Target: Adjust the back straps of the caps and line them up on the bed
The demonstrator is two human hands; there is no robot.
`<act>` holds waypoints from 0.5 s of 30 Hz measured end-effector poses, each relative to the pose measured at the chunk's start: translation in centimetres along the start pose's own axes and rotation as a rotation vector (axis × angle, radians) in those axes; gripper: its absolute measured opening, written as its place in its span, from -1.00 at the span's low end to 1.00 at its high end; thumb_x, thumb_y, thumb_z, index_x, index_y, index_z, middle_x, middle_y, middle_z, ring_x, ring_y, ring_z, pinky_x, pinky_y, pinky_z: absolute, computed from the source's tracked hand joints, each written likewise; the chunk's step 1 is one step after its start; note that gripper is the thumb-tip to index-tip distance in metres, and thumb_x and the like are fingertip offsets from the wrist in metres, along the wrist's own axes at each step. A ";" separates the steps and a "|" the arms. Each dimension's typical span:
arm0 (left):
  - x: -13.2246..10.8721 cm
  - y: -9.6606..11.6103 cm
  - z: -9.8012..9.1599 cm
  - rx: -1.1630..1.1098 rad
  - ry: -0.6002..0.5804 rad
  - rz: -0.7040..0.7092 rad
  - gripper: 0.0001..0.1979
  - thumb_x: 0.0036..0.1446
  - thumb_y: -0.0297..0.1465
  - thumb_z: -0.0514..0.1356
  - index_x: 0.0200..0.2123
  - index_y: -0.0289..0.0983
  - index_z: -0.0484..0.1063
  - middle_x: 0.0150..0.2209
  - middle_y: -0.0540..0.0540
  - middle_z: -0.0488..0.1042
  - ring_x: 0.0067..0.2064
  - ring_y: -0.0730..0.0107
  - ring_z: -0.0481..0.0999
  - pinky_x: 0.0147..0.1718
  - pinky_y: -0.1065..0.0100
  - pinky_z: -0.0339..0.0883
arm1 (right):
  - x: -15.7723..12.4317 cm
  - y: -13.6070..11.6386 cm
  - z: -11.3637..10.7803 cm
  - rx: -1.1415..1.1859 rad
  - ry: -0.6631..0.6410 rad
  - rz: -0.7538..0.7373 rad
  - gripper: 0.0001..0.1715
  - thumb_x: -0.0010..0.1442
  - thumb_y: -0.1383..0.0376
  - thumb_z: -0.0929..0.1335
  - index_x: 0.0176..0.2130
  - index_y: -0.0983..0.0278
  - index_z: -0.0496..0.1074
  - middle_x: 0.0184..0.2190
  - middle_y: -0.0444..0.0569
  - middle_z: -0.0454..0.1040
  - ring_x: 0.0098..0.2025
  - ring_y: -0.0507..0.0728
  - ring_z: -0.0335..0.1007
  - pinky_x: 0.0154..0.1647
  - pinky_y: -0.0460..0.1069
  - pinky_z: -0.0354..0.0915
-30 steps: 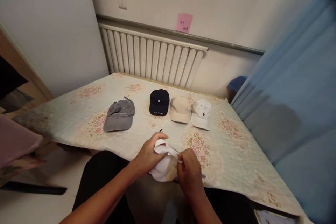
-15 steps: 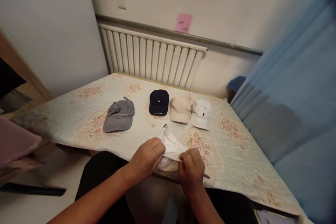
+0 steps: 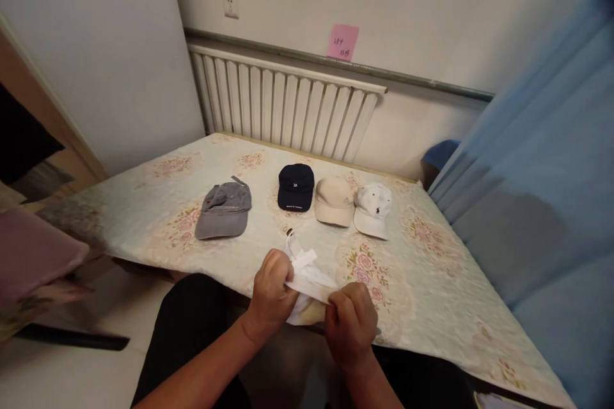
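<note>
Near the front edge of the bed, a white cap (image 3: pixel 311 287) is stretched between my two hands, its strap with a small metal buckle sticking up at the far side. My left hand (image 3: pixel 273 284) is closed on the cap's left edge. Gripping the right side of the same edge is my right hand (image 3: pixel 352 319). Beyond them a navy cap (image 3: pixel 296 187), a beige cap (image 3: pixel 334 202) and a white cap with a small dark logo (image 3: pixel 373 209) lie in a row. A grey cap (image 3: pixel 224 209) with its strap loose rests apart on the left.
The bed's floral cover (image 3: pixel 432 294) spreads under the caps. Behind it are a radiator (image 3: pixel 288 105), a pipe and a pink note (image 3: pixel 342 42) on the wall. A blue curtain (image 3: pixel 537 179) hangs on the right. Pink cloth (image 3: pixel 38 255) shows at the left.
My left hand has turned more upright on the cap's edge. The cap's strap has shifted and a loose white strip now shows there. The view has moved slightly left.
</note>
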State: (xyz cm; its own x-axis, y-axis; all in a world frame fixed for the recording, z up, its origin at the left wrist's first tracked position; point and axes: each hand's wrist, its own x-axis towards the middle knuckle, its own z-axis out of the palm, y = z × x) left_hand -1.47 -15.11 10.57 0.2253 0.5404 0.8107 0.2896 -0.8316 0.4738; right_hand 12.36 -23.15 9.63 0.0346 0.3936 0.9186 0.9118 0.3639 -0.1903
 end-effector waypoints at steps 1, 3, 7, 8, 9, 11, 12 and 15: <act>0.0 0.1 0.0 -0.020 0.011 -0.035 -0.73 0.01 -0.61 0.09 -0.51 -0.22 0.03 -0.49 0.02 0.17 -0.40 0.40 0.19 -0.45 0.37 0.10 | 0.0 0.0 0.0 0.002 0.004 0.001 -0.74 0.03 0.61 0.27 -0.39 0.27 0.27 -0.52 -0.11 0.20 -0.42 0.06 0.11 -0.43 -0.02 0.09; 0.1 0.4 0.1 -0.050 0.017 -0.078 -0.74 0.02 -0.59 0.10 -0.51 -0.21 0.05 -0.49 0.03 0.18 -0.41 0.42 0.19 -0.45 0.37 0.10 | 0.0 0.0 -0.1 -0.004 0.007 0.001 -0.74 0.04 0.60 0.27 -0.38 0.26 0.27 -0.52 -0.11 0.20 -0.42 0.06 0.11 -0.44 -0.02 0.10; 0.4 1.0 0.2 -0.086 0.021 -0.132 -0.78 0.04 -0.55 0.09 -0.49 -0.20 0.07 -0.48 0.03 0.19 -0.41 0.42 0.20 -0.45 0.37 0.13 | -0.1 0.0 -0.1 -0.016 -0.006 0.000 -0.72 0.03 0.61 0.28 -0.36 0.24 0.27 -0.51 -0.11 0.21 -0.42 0.07 0.14 -0.44 -0.02 0.14; 0.4 1.2 0.3 -0.090 0.025 -0.145 -0.79 0.04 -0.54 0.09 -0.49 -0.20 0.08 -0.48 0.03 0.19 -0.41 0.42 0.21 -0.45 0.37 0.14 | -0.1 0.0 -0.1 -0.014 -0.006 0.001 -0.71 0.02 0.61 0.28 -0.35 0.24 0.27 -0.50 -0.11 0.21 -0.41 0.07 0.15 -0.44 -0.01 0.15; 0.5 1.3 0.3 -0.093 0.029 -0.153 -0.80 0.05 -0.53 0.09 -0.48 -0.20 0.08 -0.47 0.03 0.19 -0.40 0.42 0.21 -0.44 0.37 0.15 | -0.1 0.0 -0.1 -0.010 -0.001 -0.001 -0.70 0.02 0.62 0.28 -0.34 0.24 0.27 -0.50 -0.10 0.22 -0.41 0.07 0.15 -0.44 -0.01 0.16; 0.6 1.4 0.5 -0.093 0.031 -0.149 -0.82 0.06 -0.50 0.09 -0.47 -0.20 0.10 -0.47 0.03 0.20 -0.40 0.42 0.23 -0.44 0.37 0.17 | 0.0 0.1 -0.2 -0.007 0.011 0.000 -0.69 0.02 0.62 0.28 -0.30 0.25 0.29 -0.48 -0.09 0.23 -0.40 0.08 0.17 -0.43 0.00 0.17; 0.7 1.5 0.5 -0.091 0.029 -0.139 -0.83 0.07 -0.49 0.09 -0.46 -0.20 0.11 -0.46 0.02 0.20 -0.39 0.42 0.23 -0.43 0.36 0.17 | 0.0 0.1 -0.2 -0.009 0.015 0.001 -0.67 0.03 0.61 0.29 -0.26 0.25 0.29 -0.47 -0.08 0.24 -0.40 0.08 0.17 -0.43 0.00 0.17; 0.7 1.8 0.8 -0.087 0.022 -0.107 -0.86 0.08 -0.50 0.08 -0.44 -0.20 0.14 -0.45 0.01 0.21 -0.38 0.41 0.25 -0.42 0.35 0.18 | -0.1 0.4 -0.2 -0.022 0.008 0.011 -0.63 0.05 0.60 0.29 -0.16 0.26 0.32 -0.46 -0.06 0.26 -0.40 0.08 0.19 -0.44 -0.01 0.17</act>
State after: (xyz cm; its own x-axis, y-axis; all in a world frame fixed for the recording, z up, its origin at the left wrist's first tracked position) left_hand -0.02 -16.06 11.71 0.1770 0.6243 0.7609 0.2292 -0.7780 0.5850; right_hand 12.81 -23.26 9.52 0.0479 0.3908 0.9192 0.9203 0.3406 -0.1927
